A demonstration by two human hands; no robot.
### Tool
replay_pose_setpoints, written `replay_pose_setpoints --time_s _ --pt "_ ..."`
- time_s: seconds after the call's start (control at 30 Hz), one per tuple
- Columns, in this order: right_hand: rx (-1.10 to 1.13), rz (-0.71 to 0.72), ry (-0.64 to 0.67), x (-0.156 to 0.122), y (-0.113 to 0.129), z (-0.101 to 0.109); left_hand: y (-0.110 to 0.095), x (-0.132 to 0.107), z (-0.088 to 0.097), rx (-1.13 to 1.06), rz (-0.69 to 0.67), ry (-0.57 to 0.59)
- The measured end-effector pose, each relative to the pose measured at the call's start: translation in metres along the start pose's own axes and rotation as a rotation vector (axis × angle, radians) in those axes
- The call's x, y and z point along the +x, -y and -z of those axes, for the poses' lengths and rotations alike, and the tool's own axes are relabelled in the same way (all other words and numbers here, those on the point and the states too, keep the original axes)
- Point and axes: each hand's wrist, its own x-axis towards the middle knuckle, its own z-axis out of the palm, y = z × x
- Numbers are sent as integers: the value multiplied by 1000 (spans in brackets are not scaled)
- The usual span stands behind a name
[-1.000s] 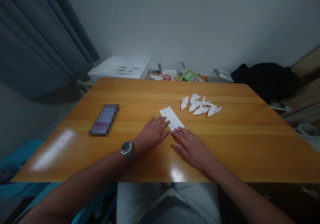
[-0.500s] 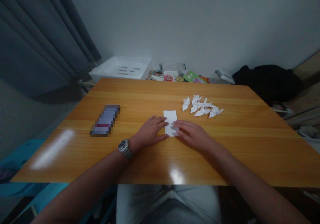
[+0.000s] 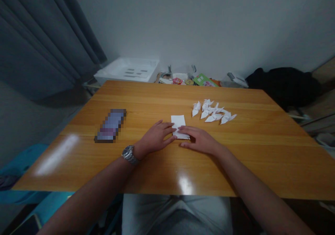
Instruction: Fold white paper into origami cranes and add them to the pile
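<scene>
A small white sheet of paper (image 3: 178, 119) lies on the wooden table in front of me, its near part doubled over with layered edges showing at the lower right. My left hand (image 3: 157, 136) rests flat beside it, fingers stretched out and the tips touching the paper's left edge. From the right, my right hand (image 3: 200, 139) reaches over the paper with extended fingertips pressing on its near part; the thumb is apart, on the table side. Part of the sheet is hidden under the fingers. Several folded white paper cranes (image 3: 213, 112) stand grouped beyond my right hand.
A phone (image 3: 111, 125), blurred out, lies on the left of the wooden table (image 3: 146, 98). Behind the far edge are a white plastic tray (image 3: 136, 69), a green packet (image 3: 204, 79) and a black cloth heap (image 3: 282, 85). A blue chair (image 3: 23, 161) stands at the left.
The paper's near edge has been turned up, so the sheet looks shorter. My right hand has slid slightly left over it, its thumb lower. The left hand has barely moved.
</scene>
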Motion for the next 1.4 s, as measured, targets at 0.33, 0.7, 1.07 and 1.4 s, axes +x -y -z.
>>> replay_pose_setpoints --time_s 0.33,0.7,1.07,1.4 --pt "9 -52 -37 -3 3 -3 2 -1 -3 8 -32 -9" --pt "70 -137 -122 -2 12 -4 1 6 -12 42 0 -76" --pt "104 -216 -255 4 12 -6 2 8 -18 -36 20 -139" --pt "62 -269 -277 16 1 -7 -1 10 -21 -104 61 -172"
